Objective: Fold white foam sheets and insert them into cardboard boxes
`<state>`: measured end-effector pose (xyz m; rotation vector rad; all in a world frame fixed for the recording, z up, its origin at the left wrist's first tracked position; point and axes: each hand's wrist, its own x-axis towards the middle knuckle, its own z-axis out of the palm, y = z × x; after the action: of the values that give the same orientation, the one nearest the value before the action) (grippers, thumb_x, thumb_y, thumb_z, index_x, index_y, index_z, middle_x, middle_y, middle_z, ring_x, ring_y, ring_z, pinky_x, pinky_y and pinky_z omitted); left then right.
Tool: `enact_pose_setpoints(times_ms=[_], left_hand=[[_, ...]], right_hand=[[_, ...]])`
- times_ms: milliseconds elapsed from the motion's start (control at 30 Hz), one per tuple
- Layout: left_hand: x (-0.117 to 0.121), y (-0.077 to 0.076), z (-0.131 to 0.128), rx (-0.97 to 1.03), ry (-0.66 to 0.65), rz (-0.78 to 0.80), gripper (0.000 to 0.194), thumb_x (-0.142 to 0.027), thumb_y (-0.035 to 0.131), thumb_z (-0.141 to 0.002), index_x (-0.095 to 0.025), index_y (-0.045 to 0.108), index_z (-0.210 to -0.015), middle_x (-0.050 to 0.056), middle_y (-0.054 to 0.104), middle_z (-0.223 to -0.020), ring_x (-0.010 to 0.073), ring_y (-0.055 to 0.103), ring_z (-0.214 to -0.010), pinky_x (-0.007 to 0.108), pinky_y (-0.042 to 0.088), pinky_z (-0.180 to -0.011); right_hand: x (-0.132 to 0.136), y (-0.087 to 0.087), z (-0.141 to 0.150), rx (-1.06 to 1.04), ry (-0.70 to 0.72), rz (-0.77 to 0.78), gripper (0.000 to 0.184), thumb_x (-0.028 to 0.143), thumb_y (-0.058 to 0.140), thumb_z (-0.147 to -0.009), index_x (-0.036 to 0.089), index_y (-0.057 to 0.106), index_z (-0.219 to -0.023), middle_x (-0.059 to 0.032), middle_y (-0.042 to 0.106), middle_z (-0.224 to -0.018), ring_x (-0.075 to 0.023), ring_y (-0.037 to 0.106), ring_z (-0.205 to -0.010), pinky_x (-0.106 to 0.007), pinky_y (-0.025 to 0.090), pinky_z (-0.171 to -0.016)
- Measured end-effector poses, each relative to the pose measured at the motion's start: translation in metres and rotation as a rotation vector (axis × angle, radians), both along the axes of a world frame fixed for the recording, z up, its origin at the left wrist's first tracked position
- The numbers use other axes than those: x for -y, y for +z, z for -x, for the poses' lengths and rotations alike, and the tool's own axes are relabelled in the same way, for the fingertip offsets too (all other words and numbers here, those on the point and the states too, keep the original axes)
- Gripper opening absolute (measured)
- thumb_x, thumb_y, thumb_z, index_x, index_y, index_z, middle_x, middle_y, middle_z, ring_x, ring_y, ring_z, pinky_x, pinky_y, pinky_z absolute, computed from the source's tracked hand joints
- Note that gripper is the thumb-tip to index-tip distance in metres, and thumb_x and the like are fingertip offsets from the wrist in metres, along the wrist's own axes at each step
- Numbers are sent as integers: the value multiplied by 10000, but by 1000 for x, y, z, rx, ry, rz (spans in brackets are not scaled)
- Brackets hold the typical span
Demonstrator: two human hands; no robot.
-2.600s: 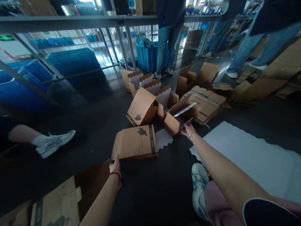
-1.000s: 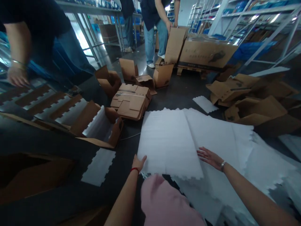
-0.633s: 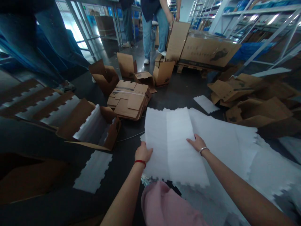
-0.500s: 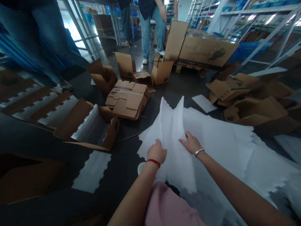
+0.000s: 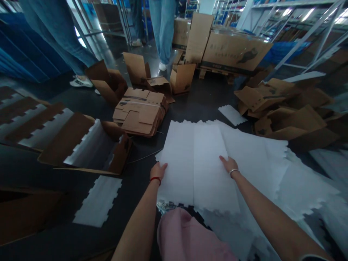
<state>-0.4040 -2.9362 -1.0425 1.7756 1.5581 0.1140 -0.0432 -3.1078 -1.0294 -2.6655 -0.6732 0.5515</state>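
Observation:
A white foam sheet [image 5: 178, 163] with notched ends lies in front of my knee, a lengthwise crease running through it. My left hand [image 5: 158, 171] grips its left edge, thumb on top and fingers mostly hidden beneath. On the opposite edge, my right hand [image 5: 230, 165] pinches the sheet with the thumb over it; the other fingers are partly hidden. More white foam sheets [image 5: 255, 156] lie beneath it and spread to the right, overlapping. A smaller notched foam piece [image 5: 99, 201] rests on the dark floor at left.
Open cardboard boxes lined with foam [image 5: 95, 145] stand in a row at left. Beyond is a strapped stack of flattened cartons [image 5: 141, 110]. Loose cartons [image 5: 292, 123] pile up at right. Co-workers' legs [image 5: 161, 32] and a large carton on a pallet [image 5: 233, 50] are farther back.
My hands have gone from the cardboard boxes to the foam sheets as the view turned right. Half a second ago the sheet was bunched up in ridges; now it lies flatter, my left hand farther left.

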Motion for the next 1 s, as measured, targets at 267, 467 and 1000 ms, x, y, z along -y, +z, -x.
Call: enact_pose_setpoints(times_ms=[267, 467, 1000], left_hand=[[10, -4, 35, 237, 79, -22, 352, -460, 465, -828, -150, 574, -954, 84, 672, -937, 193, 621, -843, 268, 456, -718], [4, 82, 47, 363, 48, -209, 356, -531, 512, -786, -188, 567, -865, -17, 610, -738, 124, 546, -658, 208, 404, -592], [215, 409, 247, 950, 276, -472, 863, -815, 173, -717, -168, 435, -1224, 108, 586, -1089, 237, 549, -1061, 388, 488, -820]], right_hand=[[41, 2, -46, 35, -65, 31, 609, 485, 523, -792, 37, 498, -1204, -240, 569, -1167, -326, 532, -1099, -424, 413, -926], [-6, 39, 31, 126, 148, -347, 664, 416, 543, -781, 89, 343, -1323, -205, 424, -1344, -300, 374, -1261, -459, 301, -1041], [-78, 367, 326, -1289, 1328, -706, 572, 141, 687, -694, 236, 483, -1220, 27, 613, -1058, -176, 617, -917, -316, 516, -762]])
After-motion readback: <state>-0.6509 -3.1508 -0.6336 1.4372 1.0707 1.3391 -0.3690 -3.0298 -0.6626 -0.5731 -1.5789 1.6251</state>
